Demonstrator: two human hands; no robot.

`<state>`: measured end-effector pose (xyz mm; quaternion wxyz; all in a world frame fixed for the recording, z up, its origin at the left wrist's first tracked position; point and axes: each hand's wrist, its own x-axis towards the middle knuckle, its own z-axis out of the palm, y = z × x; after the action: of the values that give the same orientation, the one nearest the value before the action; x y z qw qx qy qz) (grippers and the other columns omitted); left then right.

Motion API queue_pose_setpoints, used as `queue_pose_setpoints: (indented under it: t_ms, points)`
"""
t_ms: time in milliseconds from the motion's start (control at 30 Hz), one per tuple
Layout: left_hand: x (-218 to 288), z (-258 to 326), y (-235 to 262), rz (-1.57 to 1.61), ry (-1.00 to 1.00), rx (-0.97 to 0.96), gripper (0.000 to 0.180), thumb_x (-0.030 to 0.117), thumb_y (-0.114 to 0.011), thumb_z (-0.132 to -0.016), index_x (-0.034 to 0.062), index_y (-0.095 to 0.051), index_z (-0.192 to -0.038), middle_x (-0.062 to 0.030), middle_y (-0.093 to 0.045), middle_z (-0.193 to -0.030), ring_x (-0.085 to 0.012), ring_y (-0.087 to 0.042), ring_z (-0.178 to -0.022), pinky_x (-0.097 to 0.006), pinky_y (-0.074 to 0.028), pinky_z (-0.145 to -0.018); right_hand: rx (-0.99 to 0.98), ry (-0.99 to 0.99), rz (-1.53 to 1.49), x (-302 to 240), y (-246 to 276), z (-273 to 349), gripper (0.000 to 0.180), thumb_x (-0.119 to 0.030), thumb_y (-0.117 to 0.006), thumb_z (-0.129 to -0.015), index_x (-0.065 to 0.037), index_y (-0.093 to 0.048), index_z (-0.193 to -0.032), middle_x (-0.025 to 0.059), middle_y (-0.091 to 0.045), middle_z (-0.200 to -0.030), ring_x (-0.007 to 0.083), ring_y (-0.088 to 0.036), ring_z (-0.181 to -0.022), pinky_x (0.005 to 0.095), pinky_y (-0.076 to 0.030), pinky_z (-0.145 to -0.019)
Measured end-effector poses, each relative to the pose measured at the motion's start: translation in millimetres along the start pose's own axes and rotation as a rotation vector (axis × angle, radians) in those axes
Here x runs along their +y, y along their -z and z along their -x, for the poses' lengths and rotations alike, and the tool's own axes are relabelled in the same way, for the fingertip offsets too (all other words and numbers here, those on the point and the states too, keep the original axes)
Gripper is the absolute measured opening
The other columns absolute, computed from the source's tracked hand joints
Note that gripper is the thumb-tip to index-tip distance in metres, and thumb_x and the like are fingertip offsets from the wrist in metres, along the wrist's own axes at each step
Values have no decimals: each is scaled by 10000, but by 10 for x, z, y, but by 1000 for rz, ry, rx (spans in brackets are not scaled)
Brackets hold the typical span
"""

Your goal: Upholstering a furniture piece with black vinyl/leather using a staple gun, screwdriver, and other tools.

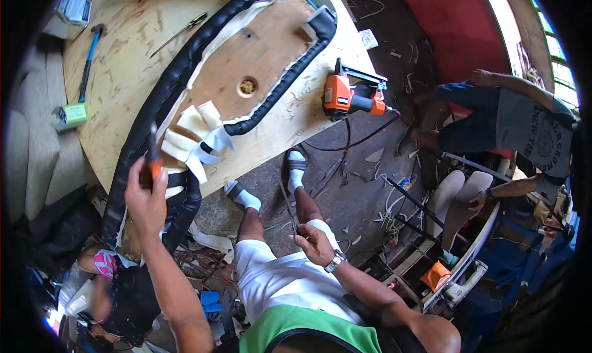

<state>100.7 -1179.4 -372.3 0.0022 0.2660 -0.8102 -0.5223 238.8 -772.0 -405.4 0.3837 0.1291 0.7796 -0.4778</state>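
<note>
My left hand (147,199) is closed around an orange-handled tool (155,169) with a dark metal tip; its exact kind is hard to make out. It hovers over the lower part of a seat panel (213,88), with bare wood showing and black padded covering folded around its edge. Off-white foam strips (191,134) are bunched on the panel just beyond that hand. Lower and to the right, in front of my white shorts, my right hand (314,245) grips a long, thin dark rod (288,202) that points up and away.
The wooden table (132,29) carries a blue-handled hammer (90,63), a screwdriver (179,35), a green box (73,115) and an orange staple gun (351,95) with a hose. One person (527,122) sits at right, another (129,297) at lower left. Scraps and cords litter the floor (364,192).
</note>
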Motion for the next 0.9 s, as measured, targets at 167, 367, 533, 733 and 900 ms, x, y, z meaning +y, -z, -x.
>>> queue_pose_setpoints:
  t_ms: [167,367,533,733,900]
  points:
    - [651,570,-1156,563,154,-528,486,271,-745,-890,-6,-600,-1262,-72,-643,-1023,-161,-612,-893,-329,-506,-839,181,-81,-255,600,608,-57,335,-207,-684,-961,30,-636,-1192,138,-676,-963,216,-667,-892,346,-539,-800]
    - [384,391,-3236,-213,-59,-396,449,296,-728,-937,-57,-604,-1186,-178,-634,-1075,-289,-626,-982,-407,-497,-903,233,-13,-82,726,1440,154,408,-329,-673,-946,5,-663,-1180,235,-700,-1046,407,-672,-984,463,-525,-864]
    - [314,85,-3775,-544,-374,-173,516,249,-756,-936,-115,-580,-1256,-266,-669,-1108,-361,-673,-958,-447,-543,-906,234,-60,-352,997,1161,490,428,-364,-651,-943,-21,-658,-1199,231,-694,-1108,418,-657,-1063,495,-508,-918]
    - [280,73,-3652,-902,-662,-198,696,435,-698,-949,-81,-523,-1381,-308,-546,-1377,-461,-486,-1323,-551,-345,-1158,206,-14,-391,1195,657,741,418,-389,-634,-912,10,-664,-1033,227,-691,-1044,422,-656,-1039,540,-498,-919]
    - [57,157,-3429,-1075,-800,-513,770,438,-646,-980,-91,-420,-1493,-341,-372,-1552,-467,-360,-1445,-511,-281,-1226,255,-55,-402,1259,217,798,424,-378,-627,-898,28,-668,-1012,234,-698,-1021,434,-674,-1007,549,-517,-886]
